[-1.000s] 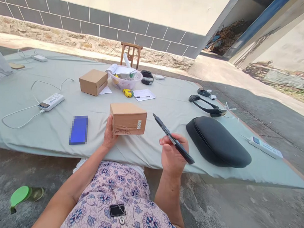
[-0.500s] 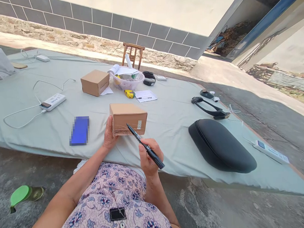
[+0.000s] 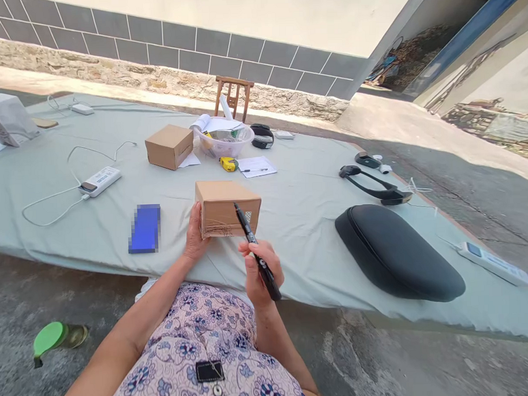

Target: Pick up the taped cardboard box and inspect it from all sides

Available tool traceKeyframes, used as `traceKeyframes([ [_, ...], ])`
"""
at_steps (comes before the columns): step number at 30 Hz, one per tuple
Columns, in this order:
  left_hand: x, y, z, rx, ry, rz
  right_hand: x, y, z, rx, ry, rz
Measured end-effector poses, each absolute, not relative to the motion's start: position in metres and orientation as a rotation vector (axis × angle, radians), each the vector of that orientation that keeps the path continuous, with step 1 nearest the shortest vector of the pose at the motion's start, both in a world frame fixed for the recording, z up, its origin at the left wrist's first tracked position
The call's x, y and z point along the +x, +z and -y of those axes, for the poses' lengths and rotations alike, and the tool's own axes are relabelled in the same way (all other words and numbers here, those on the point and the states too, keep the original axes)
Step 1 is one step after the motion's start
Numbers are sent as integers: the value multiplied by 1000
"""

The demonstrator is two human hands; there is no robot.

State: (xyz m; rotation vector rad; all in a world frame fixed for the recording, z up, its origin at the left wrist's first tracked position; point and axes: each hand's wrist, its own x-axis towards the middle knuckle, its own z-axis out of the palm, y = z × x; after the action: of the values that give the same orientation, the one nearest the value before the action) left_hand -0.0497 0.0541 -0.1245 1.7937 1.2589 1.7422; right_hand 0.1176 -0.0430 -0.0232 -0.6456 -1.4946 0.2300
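Note:
A brown cardboard box [image 3: 223, 214] stands near the table's front edge, with dark pen lines low on its front face and a small printed patch at the right. My left hand [image 3: 196, 235] grips the box's left side and lower corner. In my right hand [image 3: 262, 270] is a black marker [image 3: 246, 224], pinched between thumb and fingers. Its tip points up and left, in front of the upper middle of the box's front face; whether it touches the cardboard I cannot tell.
Behind are a second box [image 3: 167, 146], a plastic basket [image 3: 225, 146], a yellow tape measure [image 3: 228, 164] and paper with a pen [image 3: 263, 165]. A blue blurred rectangle [image 3: 144, 230] lies left, a black case [image 3: 396, 254] right, a power strip [image 3: 99, 182] farther left.
The marker has turned more upright, and its tip has shifted right and slightly up across the box's front face. My left hand still grips the box. The whole view has shifted slightly.

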Motion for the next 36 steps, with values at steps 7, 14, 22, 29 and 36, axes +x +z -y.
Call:
traceKeyframes([
  [7,-52,-124,-59,1907,1669,-1550,189,-58,-19,-1390,22,1377],
  [14,-49,-109,-69,1909,1300,-1887,209,-101,-61,-2039,58,1641],
  [22,-72,-99,-56,1977,1073,-1932,208,-118,-63,-2002,4,1625],
  [29,-154,-56,-21,1687,1184,-2297,211,-107,-46,-1420,103,1481],
  [36,-207,-67,19,1419,742,-2665,172,-72,-7,-1264,184,1641],
])
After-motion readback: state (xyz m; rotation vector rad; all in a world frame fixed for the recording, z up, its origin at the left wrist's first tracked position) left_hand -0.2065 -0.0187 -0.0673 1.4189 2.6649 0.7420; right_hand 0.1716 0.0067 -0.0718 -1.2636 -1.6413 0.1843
